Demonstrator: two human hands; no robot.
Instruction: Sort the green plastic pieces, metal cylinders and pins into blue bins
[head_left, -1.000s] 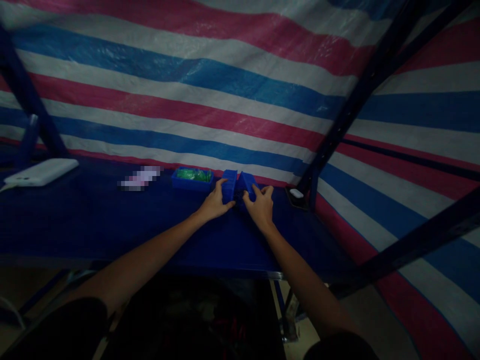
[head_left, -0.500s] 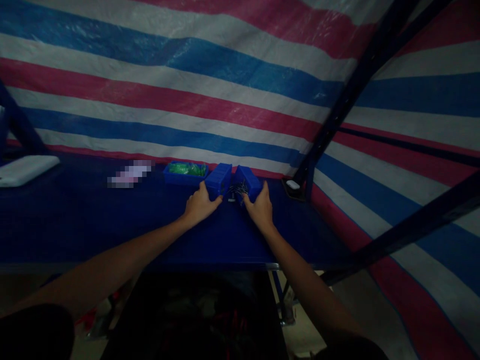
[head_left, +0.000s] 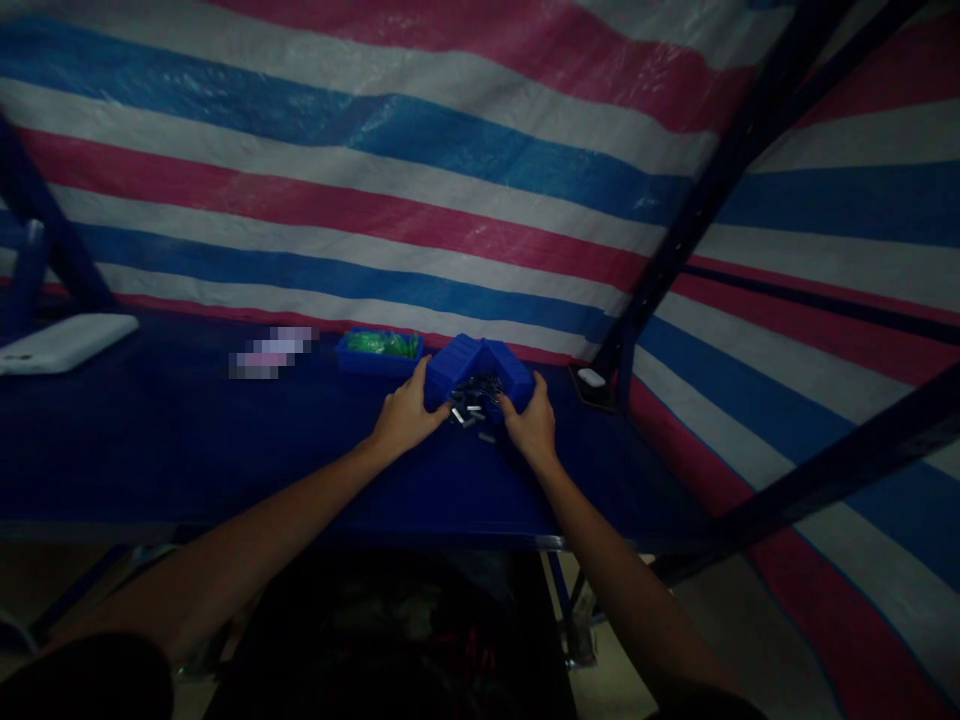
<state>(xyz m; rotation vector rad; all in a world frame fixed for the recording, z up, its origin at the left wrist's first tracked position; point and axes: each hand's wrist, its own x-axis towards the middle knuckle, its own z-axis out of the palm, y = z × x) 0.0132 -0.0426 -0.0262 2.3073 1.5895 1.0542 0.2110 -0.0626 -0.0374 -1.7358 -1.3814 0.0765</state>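
My left hand grips a blue plastic bin by its outer side, tipped over toward the middle. A second blue bin, also tilted, is held by my right hand. The two bins lean together at the top in an upturned V. Between and below their openings lies a pile of small metal pieces, several of them short, shiny and screw-like; their exact kind is too dark to make out. Some pieces rest loose on the blue tabletop.
Left of the bins stands a blue bin with green plastic-wrapped contents. Further left are a blurred pinkish item and a white flat object. A small white case sits on a dark tray at right. Striped sheeting and a slanting post bound the table.
Both bins have tipped further and come together at their tops. More metal pieces have spilled out onto the table, toward me. The camera view has shifted slightly.
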